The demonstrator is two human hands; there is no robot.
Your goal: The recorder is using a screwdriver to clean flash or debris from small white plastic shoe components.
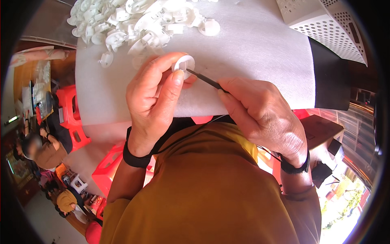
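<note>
Between the thumb and fingers of my left hand (pixel 152 95) is a small round white plastic part (pixel 188 62), tilted so that its hollow side shows. My right hand (pixel 262 110) grips a thin dark pointed tool (pixel 209 81), its exact kind unclear. The tool's tip meets the inside of the white part near its rim. Beyond my left hand lies a heap of similar white plastic parts (pixel 134 24). One loose part (pixel 106 59) rests at the heap's near left edge, and another disc-shaped one (pixel 210 27) sits at its right.
A white sheet (pixel 260 44) covers the table, with a dark strip (pixel 331 77) along its right side. A perforated white basket (pixel 329 32) stands at the far right. Red stools (pixel 73 116) are on the left, where other people (pixel 48 150) sit. A brown box (pixel 319 130) is beside my right arm.
</note>
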